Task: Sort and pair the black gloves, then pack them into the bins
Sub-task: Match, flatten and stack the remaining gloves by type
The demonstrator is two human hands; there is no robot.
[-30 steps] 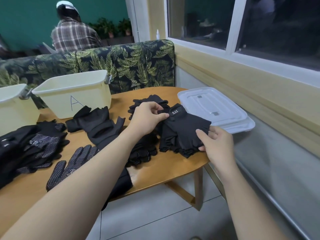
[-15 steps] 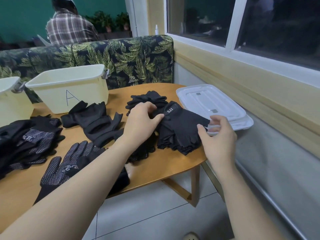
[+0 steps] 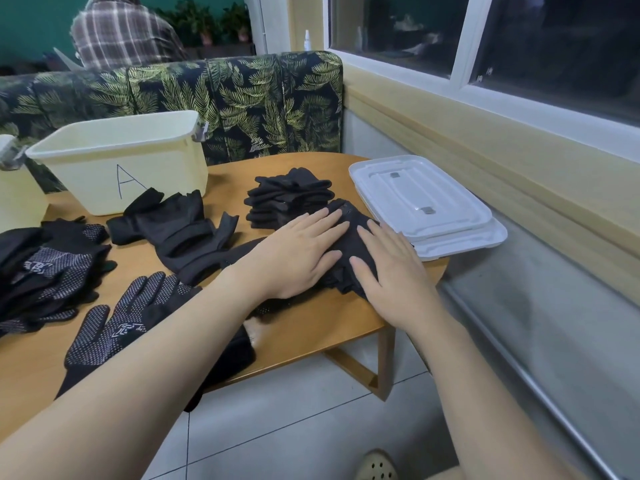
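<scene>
A: Both hands have changed since the earlier frames. Left hand (image 3: 298, 252) no longer pinches the cuff, right hand (image 3: 388, 268) no longer grips the edge. Each now lies flat, fingers straight, pressing down on the fingerless glove pile (image 3: 349, 244).

B: Where is that pile?

A: Right end of the wooden bench (image 3: 311, 327), touching the stacked white lids (image 3: 426, 209) to its right. Hands sit side by side on it, palms down, holding nothing.

B: Larger items first, then.

A: Leaf-print sofa (image 3: 242, 98) behind the bench. A person in a plaid shirt (image 3: 121, 32) sits beyond it, back turned. Cream bin marked A (image 3: 117, 161) stands at the bench's far side; a second cream bin (image 3: 17, 195) shows partly at the left edge.

B: Other gloves?

A: Dotted-grip glove heap (image 3: 45, 271) far left. Loose dark fingerless gloves (image 3: 173, 226) just in front of bin A. Neat folded glove stack (image 3: 287, 199) behind the left hand's fingertips. One dotted-palm glove (image 3: 114, 327) near the front edge, partly under the left forearm.

B: Floor?

A: Grey tiles; a perforated shoe toe (image 3: 375, 465) at the bottom edge.
</scene>
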